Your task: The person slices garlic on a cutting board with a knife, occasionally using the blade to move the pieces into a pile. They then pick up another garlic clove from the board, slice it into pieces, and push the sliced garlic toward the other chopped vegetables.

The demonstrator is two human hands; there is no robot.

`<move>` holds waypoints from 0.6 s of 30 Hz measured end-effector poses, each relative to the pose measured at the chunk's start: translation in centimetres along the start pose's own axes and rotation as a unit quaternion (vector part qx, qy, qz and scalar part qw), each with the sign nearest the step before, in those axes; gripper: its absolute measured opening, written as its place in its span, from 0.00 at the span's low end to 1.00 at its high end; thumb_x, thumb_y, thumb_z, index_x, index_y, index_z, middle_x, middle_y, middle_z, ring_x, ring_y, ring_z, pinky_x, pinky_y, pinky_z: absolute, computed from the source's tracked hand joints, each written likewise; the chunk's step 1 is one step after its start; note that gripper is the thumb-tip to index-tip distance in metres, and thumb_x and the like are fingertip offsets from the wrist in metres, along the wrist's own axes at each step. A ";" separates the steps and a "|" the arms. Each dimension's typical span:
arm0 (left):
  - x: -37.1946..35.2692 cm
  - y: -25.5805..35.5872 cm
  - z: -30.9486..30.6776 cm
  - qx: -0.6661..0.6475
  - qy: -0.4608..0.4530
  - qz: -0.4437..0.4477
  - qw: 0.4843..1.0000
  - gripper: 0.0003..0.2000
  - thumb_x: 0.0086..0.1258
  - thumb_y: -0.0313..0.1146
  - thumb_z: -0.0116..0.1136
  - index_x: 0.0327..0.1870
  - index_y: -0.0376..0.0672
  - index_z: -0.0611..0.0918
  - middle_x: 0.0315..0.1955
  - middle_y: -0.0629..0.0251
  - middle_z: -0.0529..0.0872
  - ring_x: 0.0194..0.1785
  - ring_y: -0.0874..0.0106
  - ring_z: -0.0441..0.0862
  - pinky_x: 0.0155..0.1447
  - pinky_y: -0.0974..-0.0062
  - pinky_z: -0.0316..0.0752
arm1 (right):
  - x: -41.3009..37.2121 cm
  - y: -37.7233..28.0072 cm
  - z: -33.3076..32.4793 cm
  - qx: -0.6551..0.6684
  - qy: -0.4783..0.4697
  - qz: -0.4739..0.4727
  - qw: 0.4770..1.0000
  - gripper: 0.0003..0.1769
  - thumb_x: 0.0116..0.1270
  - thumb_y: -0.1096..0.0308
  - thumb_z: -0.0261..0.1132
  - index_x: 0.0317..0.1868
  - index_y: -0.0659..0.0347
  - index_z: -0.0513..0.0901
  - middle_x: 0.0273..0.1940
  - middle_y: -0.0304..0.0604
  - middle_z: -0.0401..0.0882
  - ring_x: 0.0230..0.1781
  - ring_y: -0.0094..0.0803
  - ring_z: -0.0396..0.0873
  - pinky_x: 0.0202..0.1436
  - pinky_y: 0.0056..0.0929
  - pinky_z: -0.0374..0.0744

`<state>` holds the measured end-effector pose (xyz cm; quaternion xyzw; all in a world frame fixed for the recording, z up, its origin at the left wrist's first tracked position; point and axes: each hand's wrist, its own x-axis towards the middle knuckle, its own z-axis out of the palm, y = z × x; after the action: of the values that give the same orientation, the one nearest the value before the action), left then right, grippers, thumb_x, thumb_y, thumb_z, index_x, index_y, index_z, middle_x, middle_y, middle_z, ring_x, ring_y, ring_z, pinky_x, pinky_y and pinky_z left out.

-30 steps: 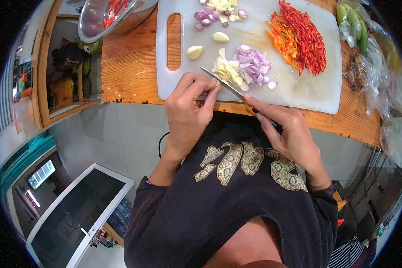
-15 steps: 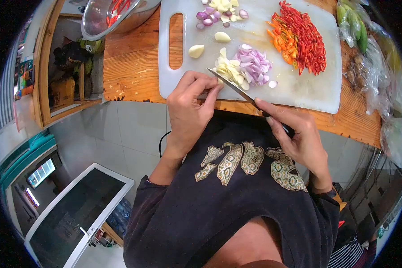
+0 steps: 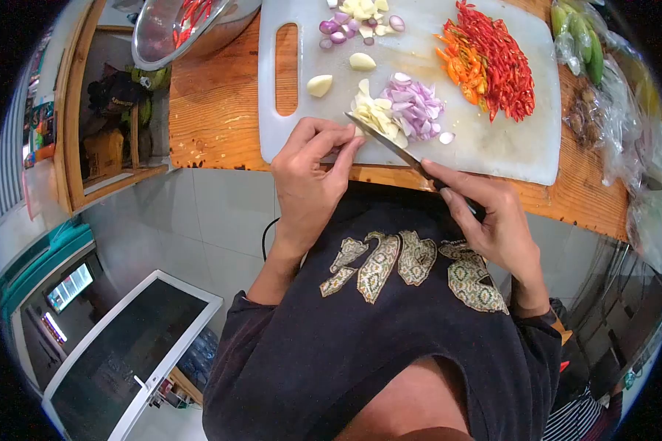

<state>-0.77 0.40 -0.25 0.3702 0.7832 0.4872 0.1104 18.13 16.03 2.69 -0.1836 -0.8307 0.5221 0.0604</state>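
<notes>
My right hand grips the dark handle of a knife, whose blade slants up and left over the board. At the blade's tip, my left hand pinches a pale garlic clove, mostly hidden by the fingers. Just beyond the blade lies a heap of garlic slices, touching a pile of sliced shallots. Two whole garlic cloves rest farther up the white cutting board.
Sliced red chilies and orange chilies cover the board's right side. Peeled shallots sit at the top. A metal bowl holds red chilies at upper left. Plastic bags line the right edge of the wooden table.
The view has shifted slightly. Both hands stay in nearly the same place, with the knife tip still beside the left fingertips.
</notes>
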 end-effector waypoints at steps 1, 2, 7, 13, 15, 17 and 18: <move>0.0 0.1 0.1 0.001 -0.006 -0.001 1.000 0.06 0.64 0.19 0.72 0.40 0.31 0.88 0.37 0.60 0.86 0.37 0.70 0.90 0.41 0.75 0.87 | -0.1 -0.1 -0.1 0.004 0.006 -0.001 1.000 0.23 0.71 0.82 0.63 0.65 0.60 0.85 0.44 0.51 0.90 0.35 0.29 0.85 0.46 0.27 0.80; 0.0 0.3 0.0 0.003 -0.009 -0.001 1.000 0.06 0.64 0.19 0.72 0.40 0.31 0.88 0.37 0.60 0.86 0.37 0.70 0.90 0.41 0.75 0.87 | -0.1 -0.2 -0.3 0.004 0.001 0.008 1.000 0.23 0.71 0.83 0.63 0.65 0.60 0.85 0.43 0.51 0.90 0.35 0.29 0.85 0.46 0.27 0.80; 0.1 0.2 -0.2 0.005 -0.013 0.001 1.000 0.06 0.64 0.19 0.72 0.40 0.31 0.88 0.37 0.60 0.86 0.37 0.70 0.90 0.40 0.75 0.87 | 0.4 -0.5 0.1 0.014 0.004 -0.010 1.000 0.23 0.71 0.83 0.64 0.65 0.60 0.85 0.40 0.53 0.90 0.33 0.31 0.84 0.44 0.28 0.81; 0.1 0.1 -0.2 0.007 -0.012 0.010 1.000 0.06 0.64 0.18 0.72 0.40 0.31 0.88 0.37 0.60 0.86 0.36 0.70 0.90 0.40 0.75 0.87 | 0.5 -0.9 0.0 -0.007 -0.008 0.002 1.000 0.24 0.68 0.79 0.66 0.64 0.58 0.85 0.44 0.57 0.90 0.42 0.49 0.90 0.49 0.40 0.84; 0.1 0.3 -0.2 0.013 -0.011 0.009 1.000 0.06 0.63 0.18 0.72 0.40 0.31 0.88 0.37 0.60 0.86 0.36 0.70 0.90 0.40 0.75 0.87 | 0.5 -0.6 0.3 -0.003 0.004 -0.012 1.000 0.24 0.68 0.79 0.66 0.64 0.58 0.85 0.44 0.57 0.90 0.42 0.49 0.90 0.49 0.40 0.84; 0.1 0.3 -0.2 0.025 -0.012 0.017 0.999 0.06 0.63 0.18 0.72 0.40 0.30 0.88 0.36 0.59 0.86 0.36 0.70 0.90 0.40 0.75 0.87 | 0.5 -0.6 0.4 0.001 0.004 -0.007 1.000 0.24 0.68 0.79 0.66 0.65 0.58 0.85 0.44 0.57 0.90 0.42 0.49 0.90 0.49 0.40 0.84; 0.2 0.3 -0.2 0.030 -0.013 0.021 0.999 0.06 0.63 0.18 0.72 0.40 0.30 0.88 0.36 0.59 0.87 0.36 0.70 0.90 0.41 0.75 0.87 | 0.6 -0.7 0.4 0.003 -0.001 0.005 1.000 0.24 0.68 0.79 0.66 0.65 0.58 0.85 0.44 0.57 0.90 0.42 0.50 0.90 0.49 0.40 0.84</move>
<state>-0.86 0.43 0.13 0.3964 0.7878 0.4609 0.0990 17.27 15.63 3.10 -0.1867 -0.8281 0.5254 0.0574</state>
